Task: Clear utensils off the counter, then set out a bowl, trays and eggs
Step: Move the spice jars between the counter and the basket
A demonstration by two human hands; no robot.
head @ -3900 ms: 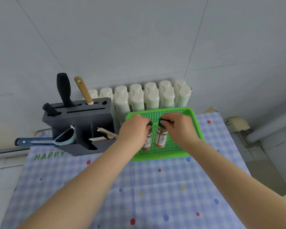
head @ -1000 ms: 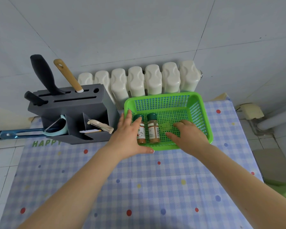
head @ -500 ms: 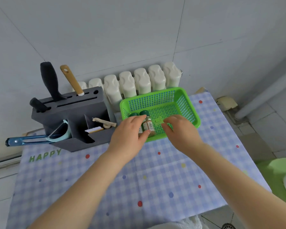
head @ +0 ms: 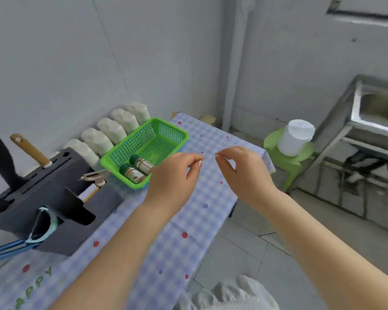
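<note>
Your view has swung right since half a second ago, bringing a steel sink stand [head: 367,121] and a green stool [head: 288,154] with a white tub [head: 295,137] into sight beyond the checked tablecloth [head: 177,242]. Both hands have drawn back from the green basket [head: 154,142]: your left hand [head: 173,177] and right hand [head: 244,173] now hover over the cloth, fingers loosely curled, holding nothing. Two spice bottles [head: 137,168] lie side by side in the basket's near end. The dark utensil block [head: 54,198], knives and peeler stowed in it, stands at your left, just beside the basket. White bottles [head: 112,130] line the wall behind. The cloth's right edge drops to tiled floor [head: 244,242], with bare cloth beneath your forearms.
</note>
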